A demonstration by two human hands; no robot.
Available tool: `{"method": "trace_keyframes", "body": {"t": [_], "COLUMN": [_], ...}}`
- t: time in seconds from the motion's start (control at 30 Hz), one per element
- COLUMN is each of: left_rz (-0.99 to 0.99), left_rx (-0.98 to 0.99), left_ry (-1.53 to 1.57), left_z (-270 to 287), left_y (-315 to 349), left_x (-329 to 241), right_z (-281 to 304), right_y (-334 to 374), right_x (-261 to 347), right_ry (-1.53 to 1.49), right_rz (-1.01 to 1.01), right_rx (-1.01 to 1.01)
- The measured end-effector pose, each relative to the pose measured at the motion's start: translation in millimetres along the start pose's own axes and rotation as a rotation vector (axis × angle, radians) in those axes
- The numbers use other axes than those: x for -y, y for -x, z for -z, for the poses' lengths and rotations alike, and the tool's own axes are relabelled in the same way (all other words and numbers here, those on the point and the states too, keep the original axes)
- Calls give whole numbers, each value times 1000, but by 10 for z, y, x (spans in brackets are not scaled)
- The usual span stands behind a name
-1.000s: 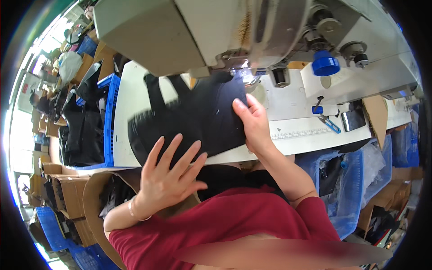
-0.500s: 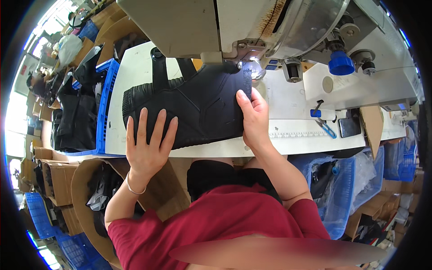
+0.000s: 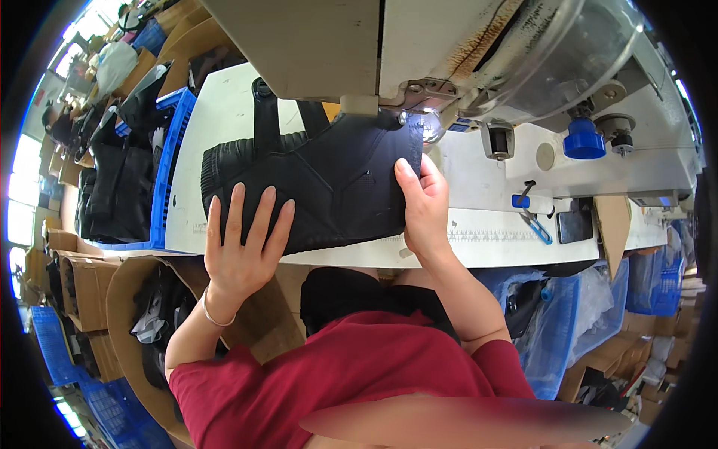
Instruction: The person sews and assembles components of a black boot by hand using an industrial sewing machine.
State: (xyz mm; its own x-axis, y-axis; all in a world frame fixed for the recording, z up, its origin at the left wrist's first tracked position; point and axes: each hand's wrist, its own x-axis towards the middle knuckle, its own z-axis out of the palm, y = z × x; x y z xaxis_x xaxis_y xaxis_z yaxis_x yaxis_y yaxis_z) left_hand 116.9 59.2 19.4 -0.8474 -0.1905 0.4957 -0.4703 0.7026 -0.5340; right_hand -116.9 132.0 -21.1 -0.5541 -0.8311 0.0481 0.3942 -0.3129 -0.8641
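Observation:
A black padded piece that looks like a boot upper [image 3: 329, 179] lies on the white sewing table, two black straps sticking up from its far edge. Its far right part is under the head of a sewing machine [image 3: 434, 93], beside a bright lamp; the needle point is hard to make out. My left hand [image 3: 243, 243] rests flat on the left part of the piece, fingers spread. With the thumb on top and the fingers partly hidden beyond the edge, my right hand [image 3: 425, 202] grips the right end of the piece.
Blue-handled snips [image 3: 538, 228], a black phone [image 3: 574, 224] and a ruler strip [image 3: 486, 233] are at the right of the table. On the left stands a blue crate [image 3: 170, 161] of black pieces, above a cardboard drum [image 3: 123, 299]. Blue bins [image 3: 561, 329] stand below right.
The whole view has shifted slightly, so the machine appears lower and farther right. Both hands keep their places on the boot upper, with no clear movement of it under the machine.

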Motion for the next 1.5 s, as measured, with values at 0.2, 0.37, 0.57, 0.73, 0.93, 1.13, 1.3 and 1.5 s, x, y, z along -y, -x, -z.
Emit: {"method": "trace_keyframes", "body": {"t": [0.2, 0.37, 0.57, 0.73, 0.93, 1.13, 1.3, 1.5], "left_rz": [35, 33, 16, 34, 12, -6, 35, 30], "left_rx": [54, 54, 44, 49, 47, 89, 116, 66], "left_ry": [66, 78, 95, 220, 285, 296, 381, 577], "left_z": [69, 34, 76, 88, -57, -167, -258, -348], "left_y": [27, 12, 16, -186, -400, -638, -802, -1062], "left_x": [8, -7, 39, 160, 378, 553, 665, 832], "right_z": [125, 596, 555, 430, 285, 190, 346, 810], "right_y": [105, 580, 599, 459, 237, 9, 36, 437], "right_x": [60, -249, -310, -180, -102, 55, -17, -374], "right_ry": [289, 330, 172, 183, 209, 312, 562, 623], "right_rz": [-30, -52, -22, 27, 62, 82, 296, 196], "right_rx": [68, 208, 219, 160, 104, 85, -77, -65]}}
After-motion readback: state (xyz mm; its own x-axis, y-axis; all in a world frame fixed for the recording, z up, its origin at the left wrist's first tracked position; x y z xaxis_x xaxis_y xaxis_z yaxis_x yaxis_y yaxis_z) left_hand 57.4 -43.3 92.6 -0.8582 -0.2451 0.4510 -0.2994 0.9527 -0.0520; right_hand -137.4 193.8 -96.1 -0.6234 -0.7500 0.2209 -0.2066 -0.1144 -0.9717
